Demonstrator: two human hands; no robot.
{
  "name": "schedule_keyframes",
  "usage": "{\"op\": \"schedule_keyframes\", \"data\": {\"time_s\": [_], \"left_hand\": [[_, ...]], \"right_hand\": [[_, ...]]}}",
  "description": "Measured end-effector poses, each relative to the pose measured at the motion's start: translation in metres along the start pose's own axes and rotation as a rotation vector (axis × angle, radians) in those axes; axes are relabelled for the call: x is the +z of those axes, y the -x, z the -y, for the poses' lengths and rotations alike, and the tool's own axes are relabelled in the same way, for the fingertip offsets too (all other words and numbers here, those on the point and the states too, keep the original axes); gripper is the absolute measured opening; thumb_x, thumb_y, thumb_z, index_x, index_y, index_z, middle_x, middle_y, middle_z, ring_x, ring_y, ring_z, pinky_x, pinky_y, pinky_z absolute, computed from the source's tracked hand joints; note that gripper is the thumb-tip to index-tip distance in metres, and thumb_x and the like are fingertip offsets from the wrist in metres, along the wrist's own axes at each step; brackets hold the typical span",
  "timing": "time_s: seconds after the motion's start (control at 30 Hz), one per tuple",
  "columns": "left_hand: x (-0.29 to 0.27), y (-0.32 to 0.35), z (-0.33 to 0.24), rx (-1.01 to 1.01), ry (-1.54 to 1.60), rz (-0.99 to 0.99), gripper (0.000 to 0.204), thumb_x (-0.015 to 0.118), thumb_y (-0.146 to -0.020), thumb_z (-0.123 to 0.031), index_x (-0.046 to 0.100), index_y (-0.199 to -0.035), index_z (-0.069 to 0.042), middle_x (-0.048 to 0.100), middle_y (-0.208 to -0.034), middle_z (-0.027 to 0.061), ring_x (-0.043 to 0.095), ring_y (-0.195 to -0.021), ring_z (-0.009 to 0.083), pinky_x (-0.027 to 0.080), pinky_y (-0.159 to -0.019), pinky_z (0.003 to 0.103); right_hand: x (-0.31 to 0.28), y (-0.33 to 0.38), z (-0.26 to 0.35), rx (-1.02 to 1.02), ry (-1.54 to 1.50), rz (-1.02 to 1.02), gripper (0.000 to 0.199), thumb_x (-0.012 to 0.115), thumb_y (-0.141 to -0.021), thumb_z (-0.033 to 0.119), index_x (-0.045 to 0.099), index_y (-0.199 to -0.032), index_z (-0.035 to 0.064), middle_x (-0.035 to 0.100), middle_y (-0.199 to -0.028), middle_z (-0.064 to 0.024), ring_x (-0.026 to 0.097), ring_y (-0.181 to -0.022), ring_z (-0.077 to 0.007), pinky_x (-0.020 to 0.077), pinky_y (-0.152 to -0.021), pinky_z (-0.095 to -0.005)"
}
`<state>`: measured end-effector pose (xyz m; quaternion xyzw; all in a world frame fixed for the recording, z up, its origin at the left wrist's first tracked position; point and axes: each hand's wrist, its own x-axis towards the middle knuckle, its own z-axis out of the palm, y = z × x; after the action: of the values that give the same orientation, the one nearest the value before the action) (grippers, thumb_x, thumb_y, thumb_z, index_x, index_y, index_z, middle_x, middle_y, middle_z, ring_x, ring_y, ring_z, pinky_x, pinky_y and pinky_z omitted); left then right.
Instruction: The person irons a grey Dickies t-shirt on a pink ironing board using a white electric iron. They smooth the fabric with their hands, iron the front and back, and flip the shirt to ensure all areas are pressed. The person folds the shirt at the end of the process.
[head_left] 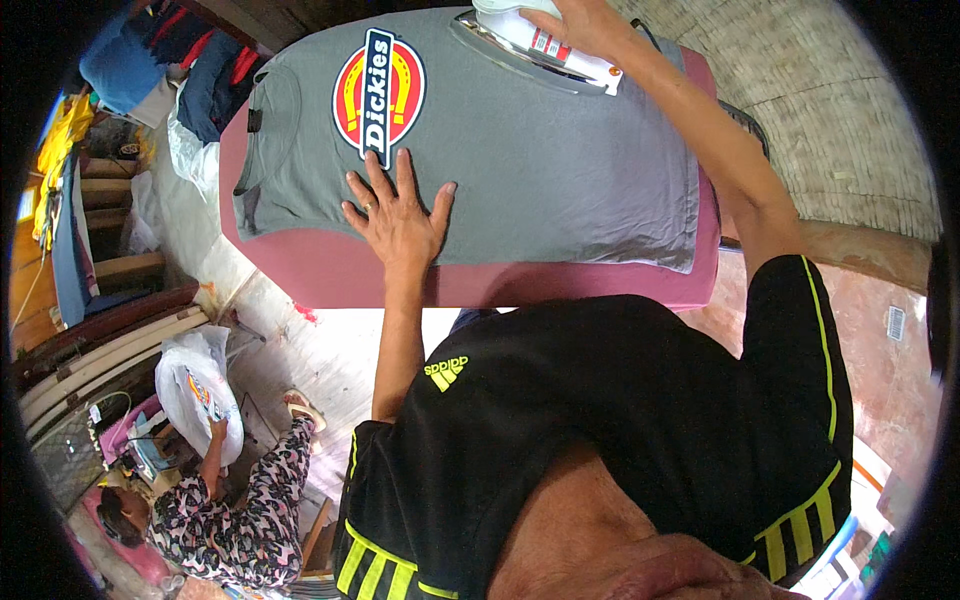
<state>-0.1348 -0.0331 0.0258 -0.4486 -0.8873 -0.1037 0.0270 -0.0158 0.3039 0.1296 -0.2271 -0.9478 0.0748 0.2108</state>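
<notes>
Grey T-shirt lying flat on the maroon ironing board. The left hand is pressing down near the board's near edge, fingers spread, gripping nothing; the right hand is closing around the steam iron at the far edge. Holding the cloth taut ahead of the soleplate should prevent creases.

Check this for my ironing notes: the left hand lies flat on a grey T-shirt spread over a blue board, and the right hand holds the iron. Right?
Not quite: the head view shows the board is maroon, not blue. The left hand does lie flat on the grey T-shirt, and the right hand holds the iron.
</notes>
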Motion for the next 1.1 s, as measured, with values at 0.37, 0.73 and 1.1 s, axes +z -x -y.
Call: {"op": "schedule_keyframes", "data": {"time_s": [0.37,0.73,1.1], "left_hand": [[0.0,0.004,-0.001,-0.009,0.004,0.032,0.083,0.051,-0.087,-0.067,0.037,-0.152,-0.018,0.02,-0.16,0.022,0.011,-0.146,0.0505,0.012,-0.111,0.071],[0.003,0.003,-0.003,0.002,-0.039,-0.043,0.081,0.054,-0.087,-0.066,0.039,-0.151,-0.018,0.024,-0.159,0.0205,0.018,-0.145,0.0497,0.017,-0.109,0.071],[0.012,0.008,-0.006,-0.011,-0.087,-0.088,0.08,0.051,-0.087,-0.069,0.039,-0.151,-0.023,0.025,-0.16,0.0167,0.019,-0.146,0.0463,0.018,-0.112,0.068]], "right_hand": [[-0.017,0.039,0.03,-0.046,0.046,0.307,0.046,0.061,-0.093,0.047,0.058,-0.102,0.0012,0.067,-0.08,-0.0214,0.065,-0.07,-0.0401,0.0518,-0.066,-0.0461],[-0.046,0.062,-0.044,-0.093,-0.139,0.164,0.046,0.062,-0.089,0.043,0.066,-0.107,0.0009,0.068,-0.085,-0.0255,0.067,-0.078,-0.0434,0.054,-0.072,-0.0479],[-0.109,0.181,-0.052,0.004,0.067,0.375,0.043,0.064,-0.093,0.043,0.058,-0.11,0.0033,0.066,-0.082,-0.0225,0.065,-0.076,-0.0415,0.0517,-0.067,-0.0451]]}}
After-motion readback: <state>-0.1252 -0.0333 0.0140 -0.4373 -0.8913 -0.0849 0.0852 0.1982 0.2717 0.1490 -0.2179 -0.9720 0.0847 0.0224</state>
